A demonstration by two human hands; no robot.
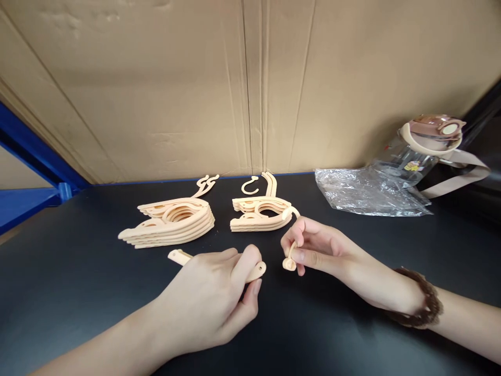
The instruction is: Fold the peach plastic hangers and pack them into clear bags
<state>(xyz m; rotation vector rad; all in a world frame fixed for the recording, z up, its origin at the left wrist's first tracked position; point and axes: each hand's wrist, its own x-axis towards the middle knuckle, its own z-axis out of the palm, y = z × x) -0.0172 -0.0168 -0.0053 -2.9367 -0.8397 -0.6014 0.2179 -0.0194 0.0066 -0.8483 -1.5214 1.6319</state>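
Observation:
My left hand (pixel 219 297) is closed around a cream plastic hanger arm (pixel 256 271); its holed rounded end sticks out past the thumb, and its other end shows behind the knuckles. Between thumb and fingers, my right hand (pixel 319 250) pinches a cream hanger hook (pixel 289 263), its thick base pointing down toward me and its curved tip rising above the fingers. The two pieces are apart. Beyond the hands lie a left stack of folded hangers (pixel 172 224) and a right stack of hanger parts (pixel 260 222).
Behind the right stack lies a loose hook (pixel 249 185) beside several curved pieces (pixel 269 183). A clear plastic bag (pixel 368 193) lies at the right, next to a transparent bottle (pixel 415 156) with a strap. Cardboard (pixel 176 89) walls off the back of the black table (pixel 78 292); a blue frame (pixel 35 151) stands left.

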